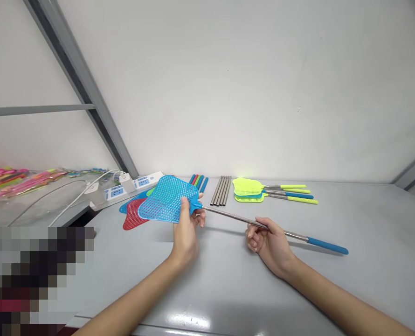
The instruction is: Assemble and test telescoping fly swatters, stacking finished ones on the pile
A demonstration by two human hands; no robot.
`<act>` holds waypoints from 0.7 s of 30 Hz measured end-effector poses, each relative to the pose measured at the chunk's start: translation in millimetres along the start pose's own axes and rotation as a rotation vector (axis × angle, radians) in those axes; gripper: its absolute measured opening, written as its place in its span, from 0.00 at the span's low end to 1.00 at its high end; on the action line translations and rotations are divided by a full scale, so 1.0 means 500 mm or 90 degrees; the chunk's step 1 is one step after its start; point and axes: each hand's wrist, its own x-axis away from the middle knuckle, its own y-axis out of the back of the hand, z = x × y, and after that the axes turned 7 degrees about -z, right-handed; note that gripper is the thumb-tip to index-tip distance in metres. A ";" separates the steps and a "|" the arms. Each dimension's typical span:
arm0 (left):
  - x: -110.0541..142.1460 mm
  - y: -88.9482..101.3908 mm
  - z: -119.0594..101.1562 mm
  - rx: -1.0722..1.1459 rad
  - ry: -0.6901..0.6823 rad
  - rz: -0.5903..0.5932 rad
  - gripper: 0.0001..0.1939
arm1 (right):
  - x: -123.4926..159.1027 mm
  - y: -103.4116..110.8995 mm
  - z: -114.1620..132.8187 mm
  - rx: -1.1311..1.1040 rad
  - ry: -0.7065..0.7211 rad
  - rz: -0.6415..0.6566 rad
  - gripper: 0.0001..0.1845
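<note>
I hold a blue fly swatter above the grey table (pixel 350 289). My left hand (pixel 186 228) is closed on the neck of its blue mesh head (pixel 167 199). Fingers of my right hand (pixel 268 240) are curled around its extended metal rod (pixel 228 216); the blue grip (pixel 328 246) sticks out to the right. Under the held head lie loose red and blue swatter heads (pixel 132 214).
Against the wall lie coloured handle grips (pixel 198 181), a row of metal rods (pixel 221 190) and finished yellow and blue swatters (pixel 259 190). A white power strip (pixel 130 184) with cables sits at left. Bagged colourful items (pixel 15 179) lie far left.
</note>
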 end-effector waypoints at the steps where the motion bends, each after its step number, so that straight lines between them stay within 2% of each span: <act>1: -0.001 0.001 0.001 -0.013 -0.004 0.003 0.18 | 0.001 0.000 0.000 0.013 -0.004 0.014 0.21; 6: 0.002 0.010 0.016 -0.025 0.025 -0.036 0.22 | 0.013 0.001 -0.004 0.096 -0.081 0.169 0.25; 9: 0.002 0.013 0.021 -0.011 0.048 -0.067 0.24 | 0.019 0.000 -0.008 0.128 -0.113 0.234 0.28; 13: 0.002 0.012 0.024 -0.006 0.079 -0.069 0.23 | 0.022 0.000 -0.009 0.146 -0.131 0.267 0.30; 21: 0.001 0.017 0.048 -0.027 0.192 -0.079 0.13 | 0.030 -0.008 -0.015 0.196 -0.125 0.282 0.35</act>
